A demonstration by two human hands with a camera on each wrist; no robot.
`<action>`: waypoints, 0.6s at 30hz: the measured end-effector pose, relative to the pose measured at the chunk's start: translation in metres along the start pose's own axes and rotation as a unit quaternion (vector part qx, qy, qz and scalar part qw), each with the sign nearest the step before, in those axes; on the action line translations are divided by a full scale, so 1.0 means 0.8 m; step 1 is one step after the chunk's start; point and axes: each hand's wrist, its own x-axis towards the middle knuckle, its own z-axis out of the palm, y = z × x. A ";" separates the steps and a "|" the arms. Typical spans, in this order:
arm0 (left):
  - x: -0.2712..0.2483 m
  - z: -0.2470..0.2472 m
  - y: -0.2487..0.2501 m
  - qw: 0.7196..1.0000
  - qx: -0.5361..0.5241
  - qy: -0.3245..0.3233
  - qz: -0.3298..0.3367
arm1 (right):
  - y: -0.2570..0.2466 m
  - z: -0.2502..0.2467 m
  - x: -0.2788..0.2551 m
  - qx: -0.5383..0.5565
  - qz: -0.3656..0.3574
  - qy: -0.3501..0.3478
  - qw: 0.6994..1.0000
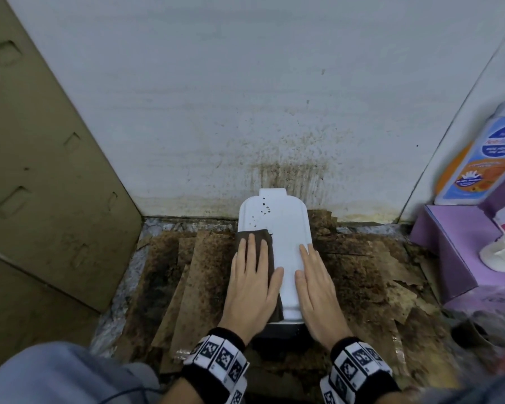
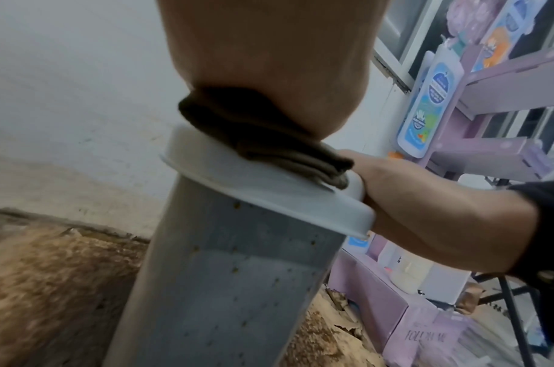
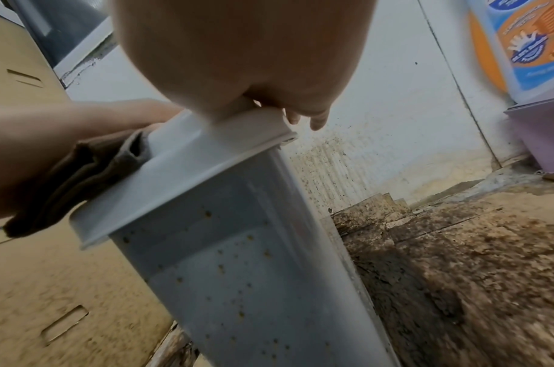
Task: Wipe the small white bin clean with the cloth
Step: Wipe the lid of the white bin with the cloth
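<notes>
On a stained cardboard floor (image 1: 362, 281) by a spattered wall (image 1: 245, 97), the left hand (image 1: 252, 284) presses the cloth (image 1: 252, 237) flat on the bin (image 1: 286, 243), the right hand (image 1: 318, 290) lying flat beside.

My dark brown cloth (image 1: 255, 252) lies on the white bin (image 1: 286, 243), which is speckled with brown spots; my wristbands (image 1: 216, 360) are black-and-white checked.

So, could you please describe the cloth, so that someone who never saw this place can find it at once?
Look at the stained wall; at its foot stands the small white bin. On the left part of its lid, under the flat left hand, lies the cloth. It is the only dark brown folded fabric; the lid beside it is white.
</notes>
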 end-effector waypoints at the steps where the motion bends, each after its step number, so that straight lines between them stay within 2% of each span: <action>1: -0.002 -0.001 -0.003 1.000 -0.016 -0.003 -0.003 | 0.000 0.000 0.000 0.003 0.001 0.002 1.000; 8: -0.008 -0.003 -0.019 0.993 -0.121 -0.015 0.004 | 0.005 0.005 0.002 0.026 -0.013 0.012 1.000; 11: -0.006 -0.006 -0.018 0.992 -0.119 -0.024 0.016 | 0.006 0.006 0.002 0.043 -0.013 0.012 0.999; 15: 0.009 -0.014 -0.023 0.994 -0.074 -0.071 0.039 | 0.005 0.006 0.002 0.048 -0.012 0.013 0.999; 18: 0.038 -0.024 -0.027 0.992 -0.077 -0.097 0.012 | 0.005 0.006 0.003 0.054 -0.010 0.008 0.998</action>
